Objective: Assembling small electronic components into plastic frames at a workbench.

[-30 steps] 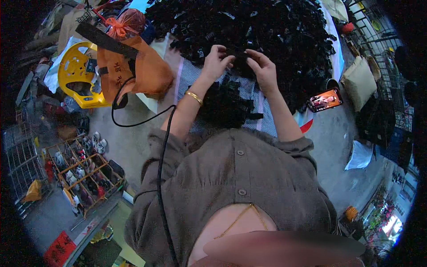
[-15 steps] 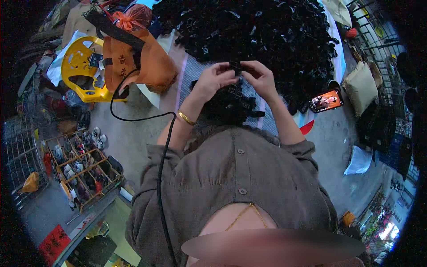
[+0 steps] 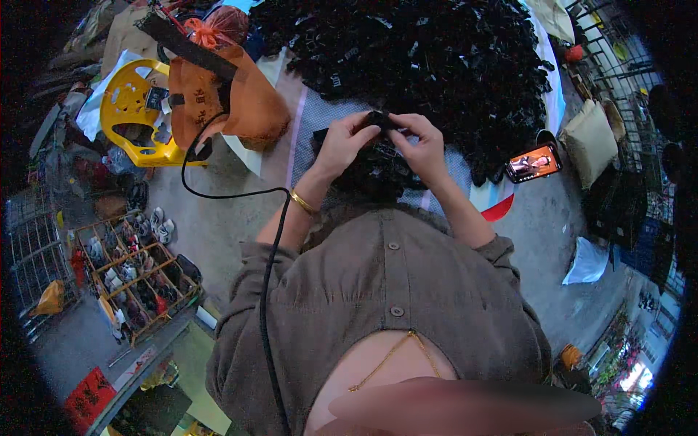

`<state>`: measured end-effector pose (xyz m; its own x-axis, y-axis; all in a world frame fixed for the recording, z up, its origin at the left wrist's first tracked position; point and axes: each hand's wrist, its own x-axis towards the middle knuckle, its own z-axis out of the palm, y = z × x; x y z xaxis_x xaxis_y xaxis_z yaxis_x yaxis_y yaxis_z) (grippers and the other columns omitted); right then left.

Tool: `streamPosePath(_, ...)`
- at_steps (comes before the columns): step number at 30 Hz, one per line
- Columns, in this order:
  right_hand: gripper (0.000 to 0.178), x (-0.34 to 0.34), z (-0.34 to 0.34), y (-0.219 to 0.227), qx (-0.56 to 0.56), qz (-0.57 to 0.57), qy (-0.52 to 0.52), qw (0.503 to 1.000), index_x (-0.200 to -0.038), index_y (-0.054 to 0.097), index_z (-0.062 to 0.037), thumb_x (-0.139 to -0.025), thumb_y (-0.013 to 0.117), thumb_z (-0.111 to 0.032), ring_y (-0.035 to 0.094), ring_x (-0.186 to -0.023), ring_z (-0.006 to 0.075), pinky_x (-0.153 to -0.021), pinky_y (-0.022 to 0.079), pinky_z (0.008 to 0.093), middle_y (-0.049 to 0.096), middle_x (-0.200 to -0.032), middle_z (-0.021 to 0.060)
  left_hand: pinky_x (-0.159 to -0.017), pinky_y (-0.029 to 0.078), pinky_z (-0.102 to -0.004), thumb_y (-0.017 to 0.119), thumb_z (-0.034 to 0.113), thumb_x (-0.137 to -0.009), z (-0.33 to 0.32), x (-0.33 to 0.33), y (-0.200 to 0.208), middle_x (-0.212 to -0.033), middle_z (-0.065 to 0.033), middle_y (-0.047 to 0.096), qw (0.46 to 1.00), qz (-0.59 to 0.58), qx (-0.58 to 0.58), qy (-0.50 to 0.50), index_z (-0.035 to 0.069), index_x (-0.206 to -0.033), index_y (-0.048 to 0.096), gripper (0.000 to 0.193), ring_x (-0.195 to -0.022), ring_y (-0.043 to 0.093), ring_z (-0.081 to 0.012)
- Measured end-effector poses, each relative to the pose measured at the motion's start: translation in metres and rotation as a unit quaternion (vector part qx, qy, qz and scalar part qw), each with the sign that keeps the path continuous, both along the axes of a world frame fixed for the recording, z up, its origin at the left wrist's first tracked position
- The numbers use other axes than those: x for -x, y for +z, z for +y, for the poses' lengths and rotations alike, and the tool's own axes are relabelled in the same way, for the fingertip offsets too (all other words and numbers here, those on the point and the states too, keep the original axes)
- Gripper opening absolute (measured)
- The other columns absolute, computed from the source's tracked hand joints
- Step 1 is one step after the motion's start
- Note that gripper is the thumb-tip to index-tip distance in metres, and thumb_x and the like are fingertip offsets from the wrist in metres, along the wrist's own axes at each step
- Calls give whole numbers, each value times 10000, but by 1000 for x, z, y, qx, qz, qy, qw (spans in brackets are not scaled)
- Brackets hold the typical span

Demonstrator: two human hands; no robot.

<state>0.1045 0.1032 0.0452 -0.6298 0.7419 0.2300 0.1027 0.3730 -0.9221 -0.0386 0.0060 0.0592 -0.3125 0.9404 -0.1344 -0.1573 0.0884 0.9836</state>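
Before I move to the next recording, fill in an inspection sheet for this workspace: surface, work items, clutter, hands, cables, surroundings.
Surface: patterned pale-blue sheet, partly covered.
Job's things: small black piece, held, material unclear; large heap of small black pieces beyond; smaller black pile nearer the body.
Clutter: large orange bag and yellow plastic chair at left; lit black phone at right.
Hands: left hand and right hand both pinch the small black piece.
Cables: black cord loops past the large orange bag and over the brown buttoned shirt.
Surroundings: grey floor, wooden shoe rack at lower left, beige sack at right.
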Motion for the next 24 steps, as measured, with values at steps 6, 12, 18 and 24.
streamPosePath(6, 287, -1, -8, -12, -104, 28, 20, 994, -961, 640, -59, -680, 691, -87, 596, -830, 259, -746, 479, 313, 612, -972, 93, -745, 431, -206, 525, 97, -879, -1, -16, -12, -951, -16, 582, 995, -60, 39, 69, -26, -1096, 544, 250, -841, 526, -71)
streamPosePath(12, 223, 3, 2, -7, 149, 26, 1, 989, -986, 634, -47, -766, 655, -79, 572, -910, 137, -745, 465, 260, 606, -1004, 59, -763, 454, -246, 535, 111, -864, -10, -4, -20, -954, -76, 625, 992, 11, 39, 116, 6, -1111, 514, 269, -851, 579, -133)
streamPosePath(18, 258, 33, 105, -16, -123, -111, -129, 978, -974, 635, -52, -790, 599, -229, 625, -723, 242, -640, 491, 326, 644, -850, 122, -722, 467, -347, 650, 228, -777, -22, -1, -17, -916, -139, 620, 898, 411, 67, -144, 46, -1084, 547, 371, -788, 585, -313)
streamPosePath(24, 361, 87, 157, -32, -344, -421, -139, 828, -793, 594, -84, -797, 587, -446, 637, -764, 234, -557, 515, 349, 634, -776, 112, -660, 448, -397, 629, 313, -778, 10, 3, -23, -870, -144, 613, 869, 414, 54, -265, 23, -931, 630, 328, -769, 566, -344)
